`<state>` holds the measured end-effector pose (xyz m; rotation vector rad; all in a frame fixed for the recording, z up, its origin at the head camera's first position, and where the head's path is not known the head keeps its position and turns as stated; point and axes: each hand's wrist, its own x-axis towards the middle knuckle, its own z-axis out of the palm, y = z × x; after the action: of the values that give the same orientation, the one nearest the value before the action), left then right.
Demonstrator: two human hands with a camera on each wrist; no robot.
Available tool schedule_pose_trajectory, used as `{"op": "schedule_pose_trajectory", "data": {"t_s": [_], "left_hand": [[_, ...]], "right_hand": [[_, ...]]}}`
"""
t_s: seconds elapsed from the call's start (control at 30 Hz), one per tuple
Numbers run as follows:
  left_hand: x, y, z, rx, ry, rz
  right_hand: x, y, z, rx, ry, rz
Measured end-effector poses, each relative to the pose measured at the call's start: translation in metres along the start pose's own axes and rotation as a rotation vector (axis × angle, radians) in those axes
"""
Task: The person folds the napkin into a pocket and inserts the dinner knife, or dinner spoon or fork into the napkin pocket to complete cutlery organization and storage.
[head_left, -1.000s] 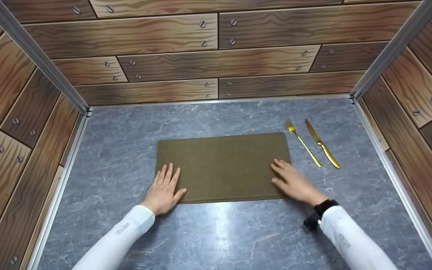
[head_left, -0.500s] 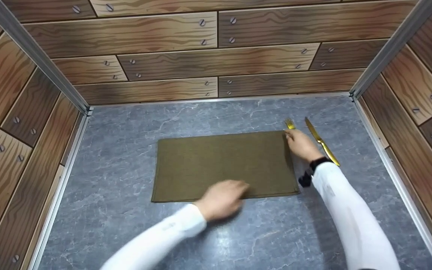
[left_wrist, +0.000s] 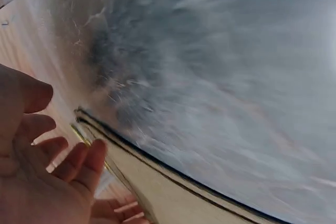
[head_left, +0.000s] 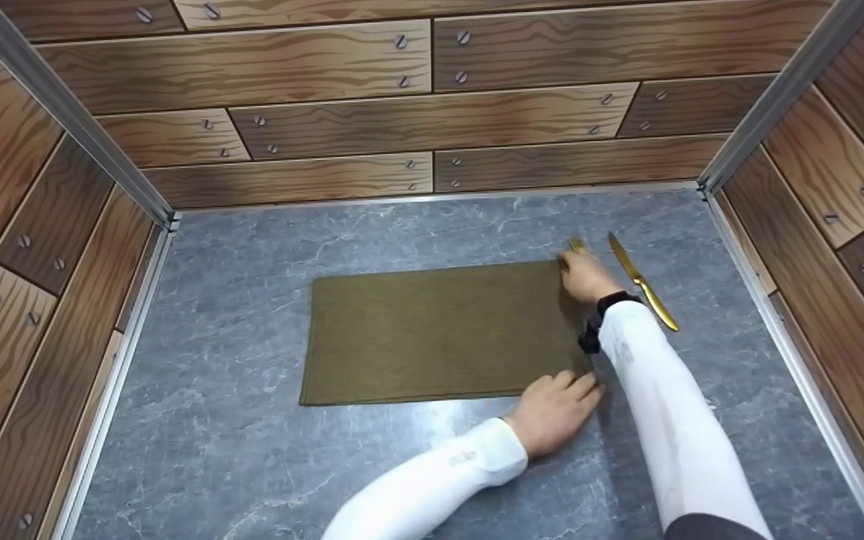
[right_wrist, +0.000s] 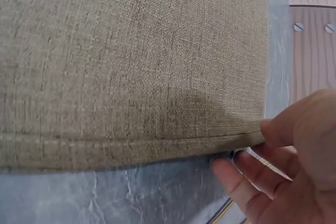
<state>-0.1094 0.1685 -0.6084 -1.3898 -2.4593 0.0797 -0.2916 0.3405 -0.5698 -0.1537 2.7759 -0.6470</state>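
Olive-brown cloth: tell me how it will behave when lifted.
The olive-brown cloth will probably sag, being woven fabric. Its edge looks layered in the left wrist view, so it may unfold. Lying thin and flat, it's likely light for its size.

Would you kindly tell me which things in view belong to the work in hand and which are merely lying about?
In the work:
brown cloth
right hand, pinching its far right corner
left hand, at its near right corner

Apparently just lying about:
gold fork, partly hidden
gold knife
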Motion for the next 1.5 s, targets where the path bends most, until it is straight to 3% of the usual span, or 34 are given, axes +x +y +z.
{"op": "schedule_pose_trajectory", "data": {"t_s": [0.23, 0.43, 0.7, 0.93, 1.1, 1.23, 1.5], "left_hand": [[0.018, 0.006, 0.009, 0.037, -0.100, -0.059], [0.024, 0.003, 0.017, 0.037, -0.038, -0.068], [0.022, 0.007, 0.021, -0.040, 0.036, -0.120], [0.025, 0.010, 0.022, -0.042, 0.007, -0.160], [0.026, 0.006, 0.023, -0.050, -0.018, -0.125], [0.023, 0.000, 0.024, -0.116, -0.015, -0.100], [0.016, -0.009, 0.013, -0.292, -0.004, -0.116]], "right_hand": [[-0.003, -0.003, -0.003, 0.159, 0.021, 0.054], [0.000, -0.007, -0.007, 0.295, 0.048, 0.083], [-0.001, -0.009, -0.018, 0.372, 0.106, 0.082], [-0.005, -0.009, -0.026, 0.365, 0.076, 0.072], [-0.007, -0.010, -0.028, 0.362, 0.090, 0.059], [-0.011, -0.011, -0.033, 0.381, 0.041, 0.080], [-0.019, -0.008, -0.044, 0.465, -0.109, 0.138]]}}
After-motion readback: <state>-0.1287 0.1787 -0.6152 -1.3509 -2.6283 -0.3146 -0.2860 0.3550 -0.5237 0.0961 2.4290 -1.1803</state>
